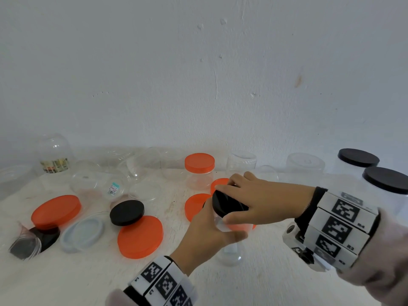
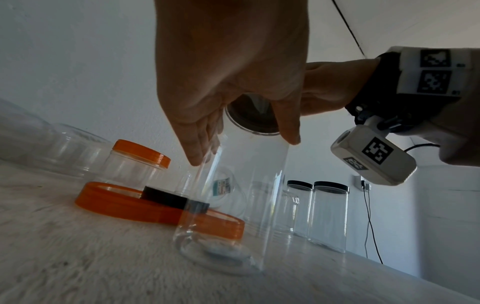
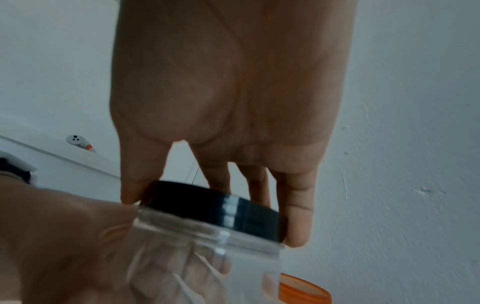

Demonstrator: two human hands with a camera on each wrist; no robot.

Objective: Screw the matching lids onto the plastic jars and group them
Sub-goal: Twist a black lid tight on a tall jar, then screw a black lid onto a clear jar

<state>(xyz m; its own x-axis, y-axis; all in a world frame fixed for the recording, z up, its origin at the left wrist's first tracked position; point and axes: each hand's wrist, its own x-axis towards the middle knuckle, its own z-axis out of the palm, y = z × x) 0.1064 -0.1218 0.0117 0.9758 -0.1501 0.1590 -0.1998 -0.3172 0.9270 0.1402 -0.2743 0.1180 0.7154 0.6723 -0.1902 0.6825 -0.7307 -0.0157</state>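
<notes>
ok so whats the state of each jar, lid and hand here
tall clear jar: upright on the table, black lid sitting on its mouth
left hand: grips the jar body
right hand: grips the black lid's rim
orange-lidded jar: closed, upright
two black-lidded jars: closed, side by side
loose black lid: off, resting on an orange lid

Loose lids (image 1: 140,236) lie left of the held jar (image 1: 229,250); lidded jars (image 1: 385,191) right.
</notes>
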